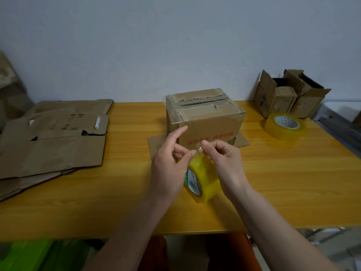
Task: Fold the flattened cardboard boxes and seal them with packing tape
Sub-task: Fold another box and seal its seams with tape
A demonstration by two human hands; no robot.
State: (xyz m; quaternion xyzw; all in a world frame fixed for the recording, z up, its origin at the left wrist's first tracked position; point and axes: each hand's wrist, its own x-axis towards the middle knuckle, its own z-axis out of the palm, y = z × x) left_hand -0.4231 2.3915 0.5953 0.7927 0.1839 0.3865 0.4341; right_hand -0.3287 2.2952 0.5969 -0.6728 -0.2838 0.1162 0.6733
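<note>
1. Yellow-tinted packing tape roll (pixel 201 178) sits upright between both hands, near the front edge of the tabletop (pixel 273 182), just in front of the folded cardboard box (pixel 205 118).
2. Right hand (pixel 224 161) pinches the clear free tape end (pixel 199 147) between thumb and fingertips; left hand (pixel 170 163) steadies the roll, its thumb meeting the same tape end and its index finger lifted toward the box.
3. Judging by this, the step is freeing a length of tape. It likely goes best by peeling slowly and evenly, keeping the strip flat so it does not fold onto itself or split lengthwise.
4. One strip already seems to run over the box top; whether its seam is fully sealed is hard to tell.
5. Flattened boxes (pixel 52 137) lie stacked at the tabletop's left edge, partly cut off.
6. Spare tape roll (pixel 285 127) and open boxes (pixel 289 94) occupy the far right corner.
7. Left fingers behind the roll are hidden, and the transparent end is barely visible.
</note>
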